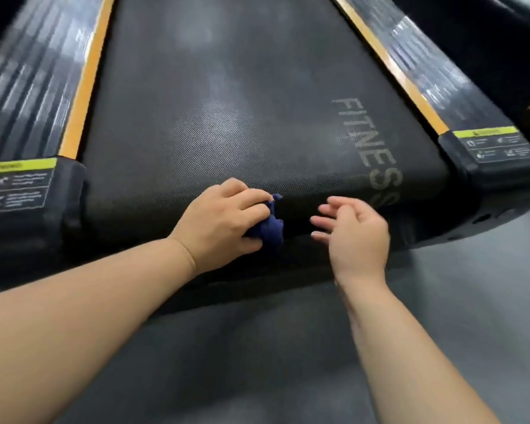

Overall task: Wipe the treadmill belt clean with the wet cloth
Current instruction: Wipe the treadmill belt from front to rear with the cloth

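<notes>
head view: looking down over the back end of a treadmill (471, 221), with both bare forearms reaching in from the bottom of the shot.
left hand: the left hand (224, 218) is gripping the cloth, fingers curling over the top of it, knuckles facing up. it's sitting right at the rear edge of the belt, about mid-width.
cloth: the dark blue cloth (271, 229) is bunching into a small wad, mostly hiding under the palm, with a bit poking out to the right of the fingers. it's lying against the belt just where the surface is curving down over the back end.
right hand: the right hand (355, 231) is hovering just beside the cloth, fingers spreading apart and loosely bent, holding nothing. it looks like it's hanging just off the belt rather than touching it, but the blur is making that hard to call.
belt: the black textured belt (227, 117) is running away up the frame, with grey "fitness" lettering (371, 148) going along its right side and paler hazy patches showing down the middle.
side rails: the ribbed left rail (28, 81) and right rail (426, 71) are flanking the belt, each with an orange strip (83, 87) along its inner edge.
stickers: a yellow-topped left sticker (13, 185) and right sticker (499, 145) are sitting on the rear end caps, text too blurry to read.
floor: grey floor (257, 362) is showing under the arms.
</notes>
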